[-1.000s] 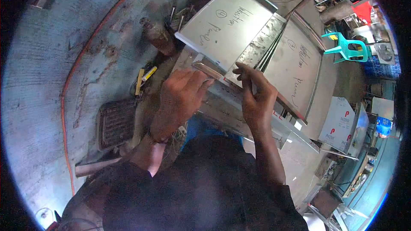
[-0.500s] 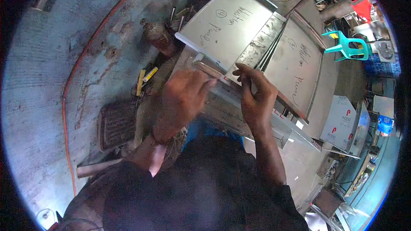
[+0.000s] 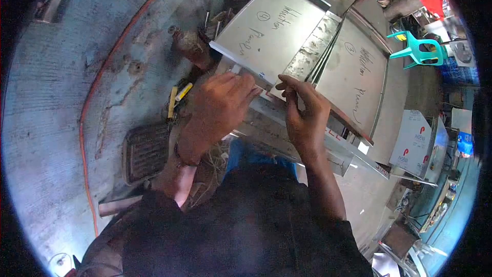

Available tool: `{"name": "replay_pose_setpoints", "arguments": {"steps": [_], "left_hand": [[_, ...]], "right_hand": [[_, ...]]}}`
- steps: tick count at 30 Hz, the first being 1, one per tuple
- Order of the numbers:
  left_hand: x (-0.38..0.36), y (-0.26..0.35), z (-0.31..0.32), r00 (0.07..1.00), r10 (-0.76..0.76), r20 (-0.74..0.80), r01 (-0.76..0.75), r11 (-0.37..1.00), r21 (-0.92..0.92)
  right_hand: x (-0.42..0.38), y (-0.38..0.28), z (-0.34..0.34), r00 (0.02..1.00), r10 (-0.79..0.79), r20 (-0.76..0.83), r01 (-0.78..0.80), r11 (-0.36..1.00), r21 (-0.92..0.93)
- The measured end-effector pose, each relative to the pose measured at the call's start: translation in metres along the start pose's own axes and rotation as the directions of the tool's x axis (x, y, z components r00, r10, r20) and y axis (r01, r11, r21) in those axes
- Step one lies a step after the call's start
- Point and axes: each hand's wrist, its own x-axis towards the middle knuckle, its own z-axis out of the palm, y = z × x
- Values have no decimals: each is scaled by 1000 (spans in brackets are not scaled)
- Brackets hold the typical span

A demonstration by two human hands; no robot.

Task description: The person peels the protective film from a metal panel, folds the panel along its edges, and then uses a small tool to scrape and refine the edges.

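Observation:
Two metal panels with handwriting lie side by side: the left panel (image 3: 277, 25) marked 4 and the right panel (image 3: 353, 72) marked 3. Between them runs a spotted metal strip (image 3: 312, 48) with thin dark rods on it. My left hand (image 3: 223, 100) is at the near left corner of the left panel, its fingers curled together; what they hold, if anything, is too small to tell. Over the near end of the strip is my right hand (image 3: 307, 107), fingers bent and thumb raised near the forefinger, with nothing clear between them. Below the hands lies a metal edge piece (image 3: 277, 113).
On the left is a blue wall with an orange cable (image 3: 97, 87). A rusty cylinder (image 3: 192, 46) and a yellow marker (image 3: 183, 91) lie beyond my left hand. At the right are a teal chair (image 3: 417, 51) and a film-covered sheet (image 3: 412, 141).
My left hand has moved slightly up, and its fingers have drawn closer together. My right hand has stayed almost in place. The whole view has shifted a little.

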Motion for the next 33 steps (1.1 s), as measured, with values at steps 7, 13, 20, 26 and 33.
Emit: {"name": "replay_pose_setpoints", "arguments": {"steps": [7,13,20,26,33], "left_hand": [[2,-1,3,985,142,-102,-149,987,-60],[0,-3,0,998,41,-43,-39,999,27],[1,0,1,998,49,-50,-49,999,-6],[4,5,0,997,66,-49,-64,997,36],[-1,2,5,988,73,-137,-68,997,43]], "right_hand": [[2,-1,-1,1000,6,6,-6,1000,19],[3,-4,-3,999,47,24,-47,999,7],[3,-1,-2,1000,16,6,-16,1000,3],[3,-4,-2,1000,30,8,-30,999,10],[2,-1,-1,1000,11,-11,-11,1000,18]]}}
